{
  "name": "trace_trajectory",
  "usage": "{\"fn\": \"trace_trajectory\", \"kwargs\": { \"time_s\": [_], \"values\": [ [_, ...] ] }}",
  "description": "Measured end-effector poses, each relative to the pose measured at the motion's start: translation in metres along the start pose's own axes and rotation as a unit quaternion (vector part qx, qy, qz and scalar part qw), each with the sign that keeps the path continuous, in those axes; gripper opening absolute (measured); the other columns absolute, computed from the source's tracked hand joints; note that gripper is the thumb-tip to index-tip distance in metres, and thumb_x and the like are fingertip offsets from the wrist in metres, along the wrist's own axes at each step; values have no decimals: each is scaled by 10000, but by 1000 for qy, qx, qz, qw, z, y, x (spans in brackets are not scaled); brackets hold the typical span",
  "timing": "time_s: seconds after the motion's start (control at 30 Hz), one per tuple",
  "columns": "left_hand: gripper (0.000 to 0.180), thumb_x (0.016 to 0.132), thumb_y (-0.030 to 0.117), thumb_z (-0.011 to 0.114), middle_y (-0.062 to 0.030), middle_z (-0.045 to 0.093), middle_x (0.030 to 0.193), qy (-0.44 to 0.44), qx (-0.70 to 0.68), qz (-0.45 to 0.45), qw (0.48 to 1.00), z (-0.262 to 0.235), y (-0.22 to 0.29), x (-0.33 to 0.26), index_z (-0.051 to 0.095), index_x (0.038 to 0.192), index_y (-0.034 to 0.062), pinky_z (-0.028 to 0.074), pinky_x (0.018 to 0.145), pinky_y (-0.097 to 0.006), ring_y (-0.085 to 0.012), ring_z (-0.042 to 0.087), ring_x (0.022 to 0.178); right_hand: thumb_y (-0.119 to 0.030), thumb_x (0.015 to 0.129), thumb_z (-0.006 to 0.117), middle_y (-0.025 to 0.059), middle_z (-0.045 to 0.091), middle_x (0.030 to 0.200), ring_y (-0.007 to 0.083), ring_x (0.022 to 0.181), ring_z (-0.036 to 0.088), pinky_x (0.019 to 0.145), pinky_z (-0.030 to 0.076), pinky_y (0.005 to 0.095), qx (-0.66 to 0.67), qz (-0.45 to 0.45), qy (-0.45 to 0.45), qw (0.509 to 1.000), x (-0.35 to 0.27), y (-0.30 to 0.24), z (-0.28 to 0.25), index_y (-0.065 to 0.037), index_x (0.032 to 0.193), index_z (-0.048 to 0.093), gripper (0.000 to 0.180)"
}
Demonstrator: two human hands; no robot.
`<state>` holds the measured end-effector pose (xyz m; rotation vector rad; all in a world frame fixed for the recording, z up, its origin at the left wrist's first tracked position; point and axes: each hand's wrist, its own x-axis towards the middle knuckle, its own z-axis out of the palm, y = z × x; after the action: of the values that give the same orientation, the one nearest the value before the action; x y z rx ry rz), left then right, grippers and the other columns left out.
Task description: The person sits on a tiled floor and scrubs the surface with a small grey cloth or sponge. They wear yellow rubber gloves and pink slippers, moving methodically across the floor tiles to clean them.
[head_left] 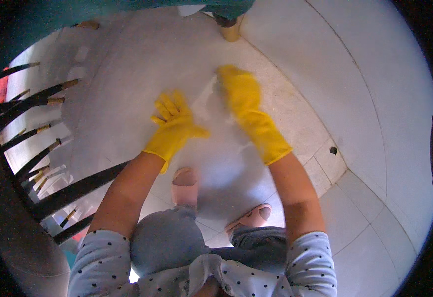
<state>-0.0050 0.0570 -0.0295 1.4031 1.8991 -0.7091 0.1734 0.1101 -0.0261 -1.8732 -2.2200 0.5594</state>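
Both of my hands wear yellow rubber gloves. My left hand is open over the pale tiled floor, its fingers spread and its thumb pointing right. Whether its palm touches the floor I cannot tell. My right hand is farther forward, close to the foot of the white wall. Its fingers are curled and blurred by motion. A greyish patch shows at their left side, but what they hold, if anything, is not clear.
Dark furniture legs with tan tips crowd the left side. A white tiled wall rises on the right. A tan furniture foot stands at the far side under something teal. My pink slippers are on the floor below.
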Motion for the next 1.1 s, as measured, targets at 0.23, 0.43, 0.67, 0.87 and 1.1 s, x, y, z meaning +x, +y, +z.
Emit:
{"fn": "trace_trajectory", "kwargs": {
  "time_s": [0.23, 0.43, 0.67, 0.87, 1.1],
  "values": [
    [1607, 514, 590, 908, -340, -218, 1566, -20, 9, -18, 1000, 0, 3, -2, -202, 1531, 26, 16, 1095, -735, -561, -171, 1438, -174, 916, 517, 160, 667, 1106, 361, 1042, 628, 884, 505, 446, 53, 116, 82, 988, -13, 60, 25, -92, 1082, 648, 226],
    [1565, 543, 516, 916, -336, -233, 1564, 20, -36, 6, 999, 1, -5, 0, -192, 1537, 36, -30, 1090, -728, -561, -176, 1439, -177, 843, 637, 182, 670, 1156, 406, 1017, 629, 883, 503, 465, 26, 139, 184, 973, -45, 111, -23, -76, 1246, 619, 416],
    [1556, 552, 521, 909, -339, -234, 1562, -5, -7, -5, 1000, -7, 9, -6, -194, 1537, 38, -27, 1089, -732, -562, -184, 1436, -199, 955, 525, 172, 625, 1279, 365, 1166, 587, 1006, 458, 412, 5, 91, 151, 984, 75, 41, 27, -99, 1354, 535, 411],
    [1577, 527, 548, 912, -345, -212, 1566, 2, -13, -1, 1000, -5, 1, -5, -183, 1539, 35, -20, 1089, -738, -563, -177, 1438, -231, 943, 556, 170, 622, 1274, 344, 1155, 598, 999, 468, 378, -11, 172, 90, 981, 84, 15, 27, -85, 1336, 533, 420],
    [1579, 519, 573, 909, -353, -187, 1568, -22, 3, -2, 1000, -8, 4, -5, -165, 1544, 37, -7, 1095, -736, -564, -158, 1442, -150, 956, 493, 143, 602, 1318, 323, 1196, 584, 939, 506, 414, -60, 139, 26, 988, 74, 13, 12, -39, 1351, 514, 411]
  ]
}}
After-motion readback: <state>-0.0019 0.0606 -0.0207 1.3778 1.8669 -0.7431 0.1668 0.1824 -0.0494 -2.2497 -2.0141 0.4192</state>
